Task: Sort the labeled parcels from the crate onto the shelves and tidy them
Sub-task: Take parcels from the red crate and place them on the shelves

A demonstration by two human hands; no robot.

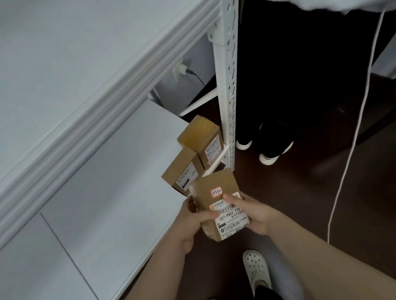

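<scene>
I hold a brown cardboard parcel (215,196) with a white shipping label and a small red-edged sticker in both hands, just off the front edge of the lower white shelf (114,179). My left hand (192,222) grips its left side, thumb across the label. My right hand (253,216) grips its right side, thumb on top. Two more brown labeled parcels stand side by side on the shelf's right end, one nearer (182,172) and one farther (203,140), right behind the held parcel.
A white perforated shelf post (228,82) rises right of the parcels. An upper shelf edge (91,115) crosses diagonally above. Another person's legs and shoes (267,149) stand beyond the post. A white cord (355,138) hangs at right. My white clogs (257,270) are on the dark floor.
</scene>
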